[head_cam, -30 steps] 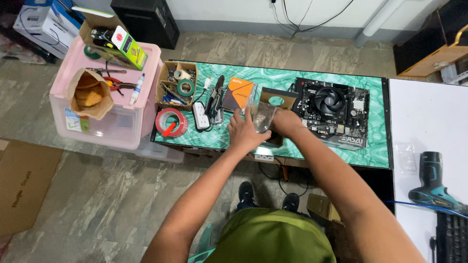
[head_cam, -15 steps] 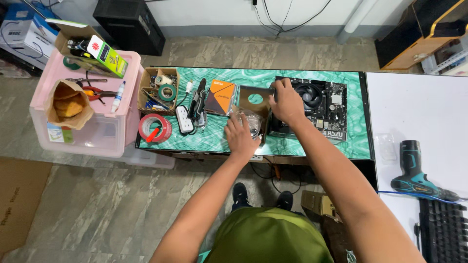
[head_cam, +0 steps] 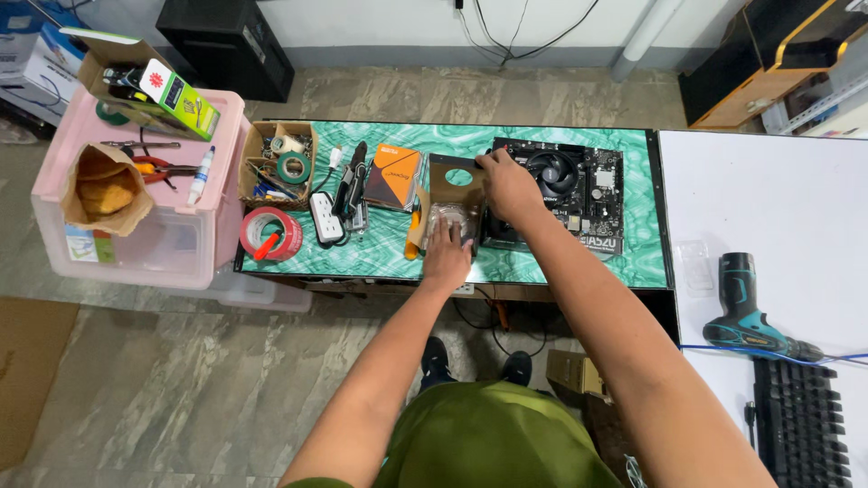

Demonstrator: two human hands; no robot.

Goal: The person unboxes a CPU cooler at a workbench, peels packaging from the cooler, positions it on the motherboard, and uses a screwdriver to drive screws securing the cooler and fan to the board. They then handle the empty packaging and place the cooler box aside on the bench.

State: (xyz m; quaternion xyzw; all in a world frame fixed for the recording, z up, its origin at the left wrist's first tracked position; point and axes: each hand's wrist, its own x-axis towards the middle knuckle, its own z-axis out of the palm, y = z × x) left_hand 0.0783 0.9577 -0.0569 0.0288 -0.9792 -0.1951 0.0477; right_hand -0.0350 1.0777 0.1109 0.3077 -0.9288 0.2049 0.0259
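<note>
hands [head_cam: 447, 256] on cardboard packaging [head_cam: 449, 194]

Two hands [head_cam: 446, 256], perhaps two tape rolls [head_cam: 268, 234]

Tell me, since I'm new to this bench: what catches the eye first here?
The green table in the middle, where the left hand presses a clear plastic piece and the right hand rests at the edge of a black motherboard. To its left stands a pink bin with a paper bag on it; a teal drill lies on the white table at right.
</note>
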